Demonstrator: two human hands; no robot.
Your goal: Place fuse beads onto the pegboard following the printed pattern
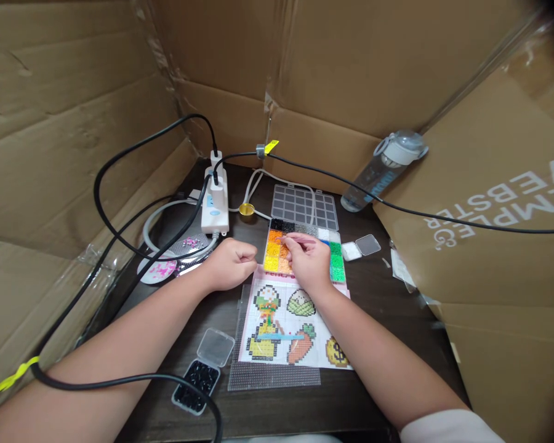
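Note:
My right hand (308,261) is closed in a pinch on a slender pink tool (306,238), which looks like tweezers. Its tip is over the orange beads in the compartment box (271,251), which holds small beads sorted by colour. My left hand (233,263) is a fist at the box's left side; the inside of its fingers is hidden. Below the box, a pattern sheet (277,311) with pixel pictures lies on a clear pegboard (277,378). A light blue stick (280,336) lies across the pictures.
A small case of black beads (196,384) stands open at front left. White beads (351,251) sit in another small case at right. Behind are a power strip (215,209), a gold-coloured round dish (246,210) and a bottle (383,172). Black cables (152,255) loop over my left arm. Cardboard walls surround the table.

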